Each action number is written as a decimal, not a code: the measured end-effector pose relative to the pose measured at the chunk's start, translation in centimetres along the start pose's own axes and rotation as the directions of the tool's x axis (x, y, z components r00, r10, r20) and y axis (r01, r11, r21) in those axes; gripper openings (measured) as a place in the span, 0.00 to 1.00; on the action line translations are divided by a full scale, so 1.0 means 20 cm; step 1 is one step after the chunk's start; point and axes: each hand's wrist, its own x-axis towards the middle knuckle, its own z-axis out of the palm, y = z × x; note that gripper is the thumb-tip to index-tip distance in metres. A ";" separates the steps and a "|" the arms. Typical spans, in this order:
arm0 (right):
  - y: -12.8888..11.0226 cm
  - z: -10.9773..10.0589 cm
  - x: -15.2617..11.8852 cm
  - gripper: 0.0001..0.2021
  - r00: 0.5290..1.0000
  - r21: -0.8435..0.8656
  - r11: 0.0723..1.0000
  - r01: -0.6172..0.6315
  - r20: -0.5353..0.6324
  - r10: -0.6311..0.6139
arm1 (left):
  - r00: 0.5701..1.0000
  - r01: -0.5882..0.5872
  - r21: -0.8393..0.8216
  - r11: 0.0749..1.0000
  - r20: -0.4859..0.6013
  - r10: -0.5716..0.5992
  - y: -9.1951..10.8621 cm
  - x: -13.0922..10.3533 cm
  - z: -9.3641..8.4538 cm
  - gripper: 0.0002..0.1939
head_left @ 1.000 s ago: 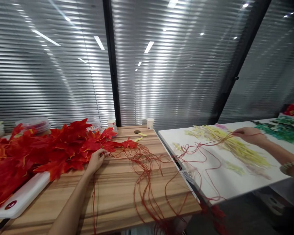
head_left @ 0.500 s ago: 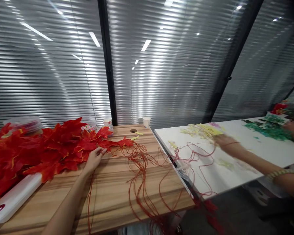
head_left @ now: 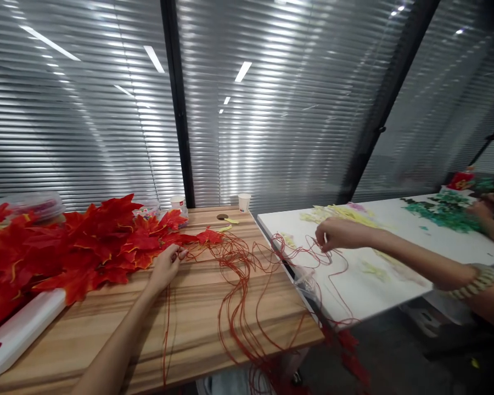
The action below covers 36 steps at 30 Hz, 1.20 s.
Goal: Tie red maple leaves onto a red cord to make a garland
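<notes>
My left hand is closed in a pinch at the edge of a heap of red fabric maple leaves. Red cord runs from its fingertips, and one strand hangs down past the wrist. Loops of the cord lie tangled across the wooden table and over onto the white table. Stretched out above the white table is my right hand, wearing a beaded band on the forearm. Its fingers are pinched on a loop of the cord. Yellow pieces lie behind this hand, partly covered by it.
Paper cups stand at the back of the wooden table. A white board with a handle lies front left. On the white table, another person's hands work at green pieces. A gap separates the tables.
My right hand has moved left from the yellow pieces to the cord loops and is closed there. My left hand stays pinched in nearly the same place.
</notes>
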 end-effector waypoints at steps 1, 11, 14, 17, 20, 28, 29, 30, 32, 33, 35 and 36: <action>-0.04 0.00 0.00 0.06 0.997 -0.113 0.992 -0.051 -0.069 0.043 | 1.000 -0.008 -0.010 1.000 0.008 0.008 0.01 0.00 0.01 0.14; -0.79 0.11 -0.07 0.20 0.951 -0.213 0.962 0.172 -0.219 -0.219 | 0.997 -0.069 -0.060 0.996 0.033 0.071 0.05 -0.03 0.12 0.11; -1.02 0.14 0.05 0.13 0.879 -0.202 0.957 0.207 -0.392 -0.273 | 0.996 -0.079 -0.070 0.994 0.038 0.082 0.05 -0.03 0.13 0.11; -1.14 0.25 0.29 0.11 0.774 -0.165 0.927 0.338 -0.511 -0.373 | 0.994 -0.097 -0.089 0.991 0.035 0.101 0.06 -0.04 0.13 0.10; -1.17 0.39 0.53 0.08 0.714 0.014 0.935 0.354 -0.650 -0.260 | 0.993 -0.107 -0.099 0.989 0.036 0.111 0.06 -0.04 0.13 0.09; -1.12 0.62 0.71 0.10 0.559 0.162 0.831 0.532 -0.804 -0.201 | 0.985 -0.128 -0.110 0.986 0.099 0.139 0.06 -0.04 0.15 0.08; -1.11 0.62 0.70 0.10 0.548 0.167 0.821 0.545 -0.813 -0.199 | 0.985 -0.127 -0.109 0.986 0.103 0.139 0.06 -0.04 0.15 0.08; -1.10 0.62 0.70 0.09 0.536 0.170 0.813 0.557 -0.821 -0.195 | 0.985 -0.126 -0.109 0.986 0.104 0.138 0.06 -0.04 0.15 0.08; -1.09 0.63 0.69 0.08 0.514 0.176 0.799 0.575 -0.837 -0.186 | 0.986 -0.121 -0.118 0.986 0.100 0.133 0.07 -0.05 0.15 0.08; -1.09 0.63 0.69 0.08 0.506 0.177 0.794 0.581 -0.843 -0.183 | 0.987 -0.117 -0.123 0.986 0.097 0.129 0.08 -0.05 0.14 0.08; -1.09 0.64 0.69 0.07 0.500 0.178 0.789 0.588 -0.847 -0.182 | 0.988 -0.113 -0.123 0.986 0.092 0.124 0.10 -0.06 0.14 0.09; -1.09 0.64 0.69 0.07 0.499 0.177 0.788 0.590 -0.847 -0.183 | 0.989 -0.111 -0.117 0.987 0.089 0.122 0.11 -0.06 0.13 0.09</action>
